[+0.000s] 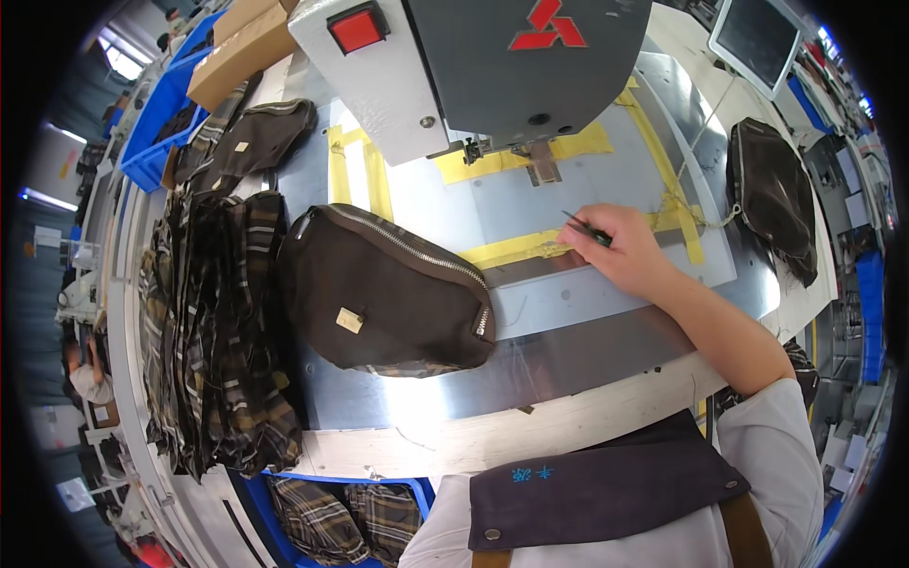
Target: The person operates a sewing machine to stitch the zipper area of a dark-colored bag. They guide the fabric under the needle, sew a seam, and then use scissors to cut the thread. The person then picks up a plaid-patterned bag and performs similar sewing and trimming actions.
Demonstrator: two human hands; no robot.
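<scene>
My right hand (pixel 625 251) is closed around dark thread snips (pixel 592 231), their thin pointed tip facing up and left. It hovers by the yellow tape (pixel 516 248) on the pale work plate, in front of the machine's needle area. My left hand is out of view. Left of the plate, a dark brown zippered pouch (pixel 398 275) lies flat on the metal bed, with a silver zipper along its upper right edge and a small cream label. A grey sewing machine head (pixel 530 76) with a red switch stands over the plate.
Stacked plaid fabric pieces (pixel 218 331) lie to the left, beside more brown pieces (pixel 270 133). Another brown pouch (pixel 772 199) is at the right, near a cord. A blue bin (pixel 421 488) of plaid pieces stands below the table edge. A screen (pixel 755 43) is at the back right.
</scene>
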